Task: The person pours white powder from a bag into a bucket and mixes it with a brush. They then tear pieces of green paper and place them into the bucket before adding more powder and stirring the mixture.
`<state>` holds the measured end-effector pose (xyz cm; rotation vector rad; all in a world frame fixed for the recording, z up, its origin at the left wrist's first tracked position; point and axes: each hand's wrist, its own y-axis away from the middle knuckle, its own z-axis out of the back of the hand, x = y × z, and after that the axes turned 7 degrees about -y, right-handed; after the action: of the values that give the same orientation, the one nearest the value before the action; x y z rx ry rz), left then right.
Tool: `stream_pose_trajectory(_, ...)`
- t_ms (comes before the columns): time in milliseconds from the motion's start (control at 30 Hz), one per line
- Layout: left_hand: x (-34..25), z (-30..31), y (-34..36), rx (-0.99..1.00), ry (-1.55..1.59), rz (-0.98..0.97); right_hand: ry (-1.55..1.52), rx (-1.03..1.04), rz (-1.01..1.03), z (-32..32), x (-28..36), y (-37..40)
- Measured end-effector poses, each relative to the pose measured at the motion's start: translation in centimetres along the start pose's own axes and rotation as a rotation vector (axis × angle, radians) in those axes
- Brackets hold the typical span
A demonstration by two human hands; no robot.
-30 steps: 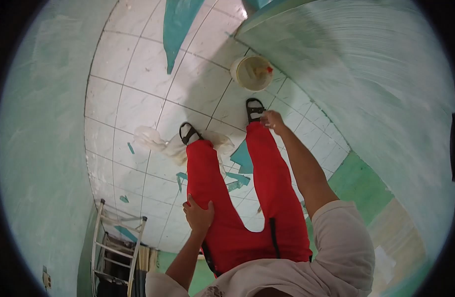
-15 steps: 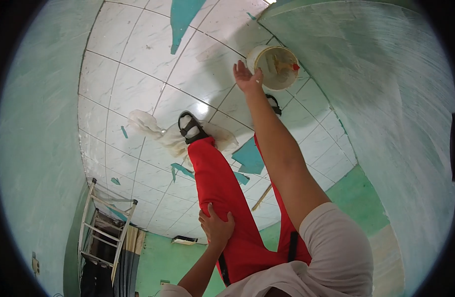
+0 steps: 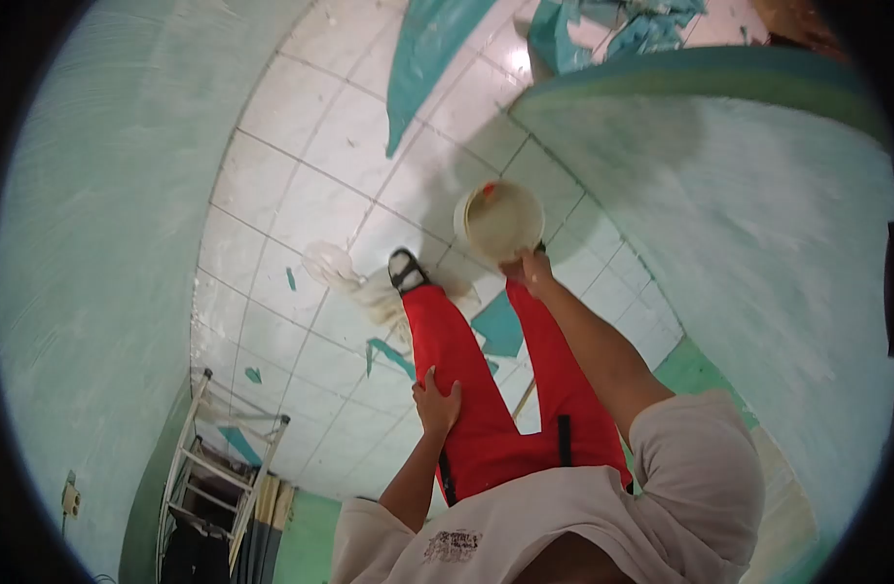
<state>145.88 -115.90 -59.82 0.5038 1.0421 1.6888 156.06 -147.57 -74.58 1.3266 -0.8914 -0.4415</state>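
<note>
While the right hand [image 3: 532,273] clamps onto the near rim of the bucket [image 3: 500,222], fingers curled over the edge, the left hand [image 3: 437,401] lies flat and open on the left thigh of the red trousers [image 3: 466,389], holding nothing. The two hands are well apart.

Look at that bucket: round, pale cream plastic with its mouth open to the camera. The inside is smeared with yellowish stains, and there's a small red blob [image 3: 487,191] on the far rim. It sits just ahead of the person's feet. Whether it rests on the white tiled floor [image 3: 301,209] or hangs just above it, I cannot tell.

Right of the bucket, close by, rises a pale green wall [image 3: 758,243]. Left of the bucket a black sandal [image 3: 405,268] stands on a crumpled whitish cloth [image 3: 354,277]. Just behind the bucket, between the legs, lies a flat teal scrap [image 3: 502,326] — more teal scraps litter the tiles beyond the bucket. Far behind the bucket, off to the left, a white stepladder [image 3: 235,457] stands by the other wall.
</note>
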Motion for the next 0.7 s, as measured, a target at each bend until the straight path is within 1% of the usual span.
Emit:
stream_pose_trajectory(33, 1.8, 0.3, -0.6, -0.064, 0.157, -0.073, 0.086, 0.003, 0.045, -1.0, 1.3, 3.2)
stream_pose_trajectory(67, 3.3, 1.5, -1.0, -0.088, 0.178, -0.1, 0.165, 0.005, 0.022, -1.9, 2.7, 6.6)
stream_pose_trajectory(100, 4.9, 3.1, -1.2, 0.061, 0.623, 0.108, 0.244, 0.004, -0.005, -3.0, 4.3, 10.2)
stream_pose_trajectory(133, 6.4, 5.3, -0.6, 0.231, 1.056, 0.319, 0.243, 0.015, 0.023, -3.9, 6.0, 13.5)
stream_pose_trajectory(200, 9.4, 11.7, 2.8, 0.302, 1.039, 0.332, 0.291, 0.048, 0.002, -5.9, 8.5, 20.1)
stream_pose_trajectory(233, 11.0, 13.9, 4.2, 0.234, 0.982, 0.37, 0.284, 0.072, 0.029, -7.2, 9.9, 23.0)
stream_pose_trajectory(267, 12.4, 16.1, 5.5, 0.147, 0.974, 0.399, 0.35, 0.07, 0.057, -8.3, 11.4, 25.9)
stream_pose_trajectory(300, 13.8, 18.3, 6.4, 0.125, 0.977, 0.373, 0.412, 0.062, 0.08, -9.3, 12.7, 28.2)
stream_pose_trajectory(367, 16.4, 23.3, 7.9, 0.102, 0.916, 0.465, 0.406, 0.078, 0.138, -10.8, 14.5, 32.3)
stream_pose_trajectory(433, 18.0, 28.2, 7.0, 0.049, 0.89, 0.401, 0.394, 0.086, 0.207, -13.4, 16.7, 35.6)
stream_pose_trajectory(500, 16.6, 33.0, 5.3, 0.007, 0.854, 0.361, 0.333, 0.101, 0.277, -15.7, 19.4, 37.7)
stream_pose_trajectory(600, 11.7, 39.8, 0.0, -0.053, 0.794, 0.291, 0.235, 0.134, 0.331, -18.8, 23.6, 37.5)
stream_pose_trajectory(700, 4.6, 43.8, -7.1, -0.155, 0.542, -0.179, 0.197, 0.129, 0.332, -22.1, 28.7, 36.5)
